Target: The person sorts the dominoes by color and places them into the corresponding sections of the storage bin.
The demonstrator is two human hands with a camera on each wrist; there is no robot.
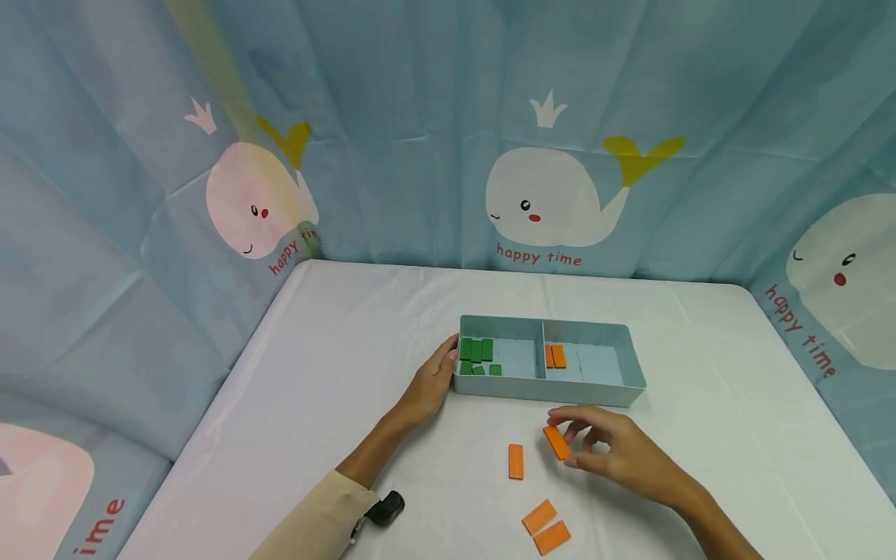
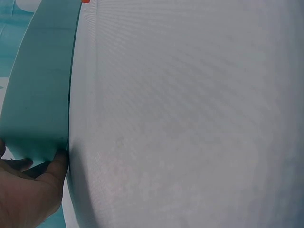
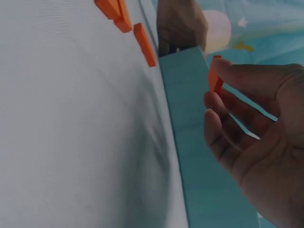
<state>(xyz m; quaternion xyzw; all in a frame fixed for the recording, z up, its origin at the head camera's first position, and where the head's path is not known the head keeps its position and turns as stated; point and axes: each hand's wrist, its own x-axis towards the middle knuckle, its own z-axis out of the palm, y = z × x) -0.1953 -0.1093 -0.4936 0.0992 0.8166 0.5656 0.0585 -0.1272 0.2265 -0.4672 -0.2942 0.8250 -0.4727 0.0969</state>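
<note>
On the table sits a pale blue-green two-compartment box point(image 1: 546, 390). My left hand point(image 1: 428, 387) rests against its left end, fingers along the end wall; in the left wrist view the thumb lies at the box's lower corner. My right hand point(image 1: 609, 449) pinches a flat orange block point(image 1: 557, 442) between thumb and fingers, in front of the box. The right wrist view shows this block edge-on at the fingertips. Several green blocks point(image 1: 477, 351) lie in the left compartment. Two orange blocks point(image 1: 558, 356) stand side by side against the divider in the right compartment.
One loose orange block point(image 1: 516, 462) lies on the white tablecloth point(image 1: 364, 327) before the box. Nearer the body lie two more orange blocks point(image 1: 538, 516), close together at an angle. A blue curtain point(image 1: 406, 187) with whale prints surrounds the table.
</note>
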